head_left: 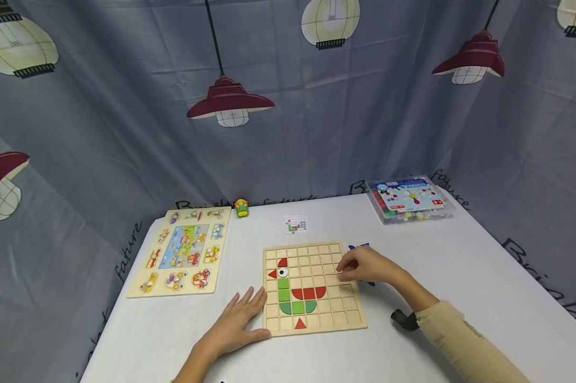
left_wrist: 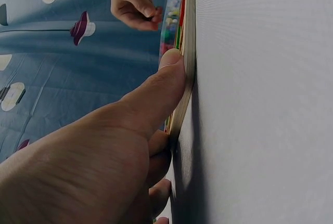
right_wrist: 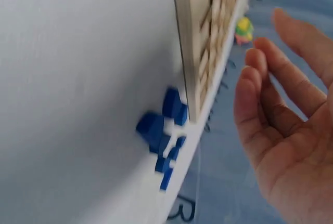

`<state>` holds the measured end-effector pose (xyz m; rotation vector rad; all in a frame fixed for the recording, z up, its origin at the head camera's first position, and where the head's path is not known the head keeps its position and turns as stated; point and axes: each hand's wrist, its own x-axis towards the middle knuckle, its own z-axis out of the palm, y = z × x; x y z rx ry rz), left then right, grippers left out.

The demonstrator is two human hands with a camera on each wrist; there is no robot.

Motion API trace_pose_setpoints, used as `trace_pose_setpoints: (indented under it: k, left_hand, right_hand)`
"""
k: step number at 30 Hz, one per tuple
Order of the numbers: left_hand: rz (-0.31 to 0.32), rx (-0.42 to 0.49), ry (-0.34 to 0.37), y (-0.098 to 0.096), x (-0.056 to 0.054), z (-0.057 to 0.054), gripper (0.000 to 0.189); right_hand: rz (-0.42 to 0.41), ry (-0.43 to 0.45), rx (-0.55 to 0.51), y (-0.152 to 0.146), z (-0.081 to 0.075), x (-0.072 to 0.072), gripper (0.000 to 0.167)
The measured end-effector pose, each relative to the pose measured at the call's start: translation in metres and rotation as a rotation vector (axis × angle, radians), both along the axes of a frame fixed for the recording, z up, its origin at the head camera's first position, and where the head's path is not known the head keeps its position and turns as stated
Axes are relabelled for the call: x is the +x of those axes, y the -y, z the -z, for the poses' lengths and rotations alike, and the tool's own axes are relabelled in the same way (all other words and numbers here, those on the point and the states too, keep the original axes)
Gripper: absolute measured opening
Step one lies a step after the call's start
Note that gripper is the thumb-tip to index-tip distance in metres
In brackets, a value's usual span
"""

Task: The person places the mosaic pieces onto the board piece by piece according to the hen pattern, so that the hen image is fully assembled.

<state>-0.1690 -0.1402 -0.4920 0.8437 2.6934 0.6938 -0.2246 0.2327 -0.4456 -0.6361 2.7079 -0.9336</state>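
Observation:
A square wooden grid board (head_left: pixel 331 320) lies on the table, with red, green and white pieces forming a bird-like figure in its cells. My left hand (head_left: pixel 240 322) rests at the board's left edge with fingers spread; in the left wrist view its thumb (left_wrist: pixel 166 78) touches the board's rim. Over the board's right side hovers my right hand (head_left: pixel 367 264), fingers bent. The right wrist view shows a gap between its thumb and fingers, and no piece there. Blue pieces (right_wrist: pixel 151 125) lie beside the board's right edge, partly hidden by the right hand in the head view.
A small picture card (head_left: pixel 295 225) lies behind the board. To the left is a wooden picture puzzle (head_left: pixel 173 250), with a small yellow-green figurine (head_left: pixel 241 208) near its corner. A clear plastic case (head_left: pixel 410 199) stands at the back right. Patterned curtain (head_left: pixel 288 143) encloses the table.

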Motion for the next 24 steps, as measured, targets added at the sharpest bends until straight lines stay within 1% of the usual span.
trace_pose_setpoints:
  k: [6, 11, 14, 22, 24]
  left_hand:
    - [0.005, 0.005, 0.005, -0.001, 0.000, 0.001, 0.091]
    - [0.009, 0.003, -0.009, -0.001, -0.002, 0.002, 0.091]
    - [0.013, 0.001, -0.017, -0.001, -0.004, 0.003, 0.091]
    - [0.002, -0.002, -0.015, 0.001, -0.004, 0.006, 0.091]
    - [0.000, -0.004, -0.015, 0.001, -0.003, 0.007, 0.091]
  right_hand:
    - [0.117, 0.010, 0.027, -0.018, -0.001, 0.007, 0.013]
    - [0.163, 0.022, 0.010, -0.027, 0.002, 0.007, 0.014]
    - [0.174, 0.029, 0.006, -0.031, 0.004, 0.006, 0.014]
    - [0.134, 0.003, 0.068, -0.037, 0.011, 0.004, 0.015]
    - [0.133, 0.009, 0.067, -0.037, 0.011, 0.004, 0.015]
